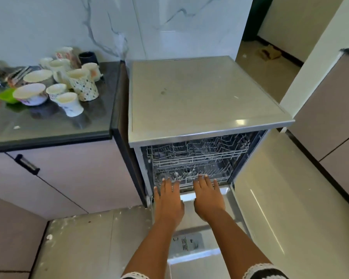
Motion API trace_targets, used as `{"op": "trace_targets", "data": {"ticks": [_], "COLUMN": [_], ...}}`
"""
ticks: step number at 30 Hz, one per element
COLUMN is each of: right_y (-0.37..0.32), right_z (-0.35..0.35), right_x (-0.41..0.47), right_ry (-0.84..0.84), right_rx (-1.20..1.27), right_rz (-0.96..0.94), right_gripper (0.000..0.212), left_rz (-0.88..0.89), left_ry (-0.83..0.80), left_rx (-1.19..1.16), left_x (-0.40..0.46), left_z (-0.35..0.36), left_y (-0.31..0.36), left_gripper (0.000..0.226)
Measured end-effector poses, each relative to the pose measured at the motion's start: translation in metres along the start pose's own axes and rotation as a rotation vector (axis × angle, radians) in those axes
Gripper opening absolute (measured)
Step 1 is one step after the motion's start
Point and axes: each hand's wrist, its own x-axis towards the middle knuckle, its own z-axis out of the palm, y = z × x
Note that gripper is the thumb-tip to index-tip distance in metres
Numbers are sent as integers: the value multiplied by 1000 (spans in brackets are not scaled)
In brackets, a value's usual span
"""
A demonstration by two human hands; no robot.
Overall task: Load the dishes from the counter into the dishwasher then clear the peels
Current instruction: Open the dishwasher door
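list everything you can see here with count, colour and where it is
dishwasher: one, silver-grey, right of the counter
door: one, steel, lowered open toward the camera
racks: two, grey wire, upper and lower, inside the dishwasher
counter: one, dark glossy, on the left
cups: about nine, mostly white and patterned, one black, clustered on the counter
bowls: two, white, left of the cups
green dish: one, bright green, beside the front bowl
cutlery: several pieces, metal, far left of the counter, blurred
cabinet handle: one, black and metal, below the counter
left hand: one, fingers straight, at the lower rack's front edge
right hand: one, fingers straight, at the same edge
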Motion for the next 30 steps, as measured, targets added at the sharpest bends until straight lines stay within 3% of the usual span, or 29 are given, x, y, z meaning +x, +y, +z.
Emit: {"op": "trace_targets", "data": {"ticks": [12,16,23,26,30], "right_y": [10,18,24,24,27], "right_z": [2,20,29,22,21], "right_x": [147,168,193,195,173], "right_ry": [-43,-105,56,76,44], "right_rx": [-6,-44,8,29,-18], "right_rz": [103,85,49,48,59], "right_gripper": [69,66,56,53,51], "left_rz": [142,166,237,275,340], "left_ry": [-40,-8,-19,-36,-96], "left_rx": [53,76,161,152,197], "left_x": [159,176,197,200,179], "left_z": [8,27,39,33,29], "left_y": [-43,-54,-64,-64,-54], "left_gripper": [71,64,43,48,37]}}
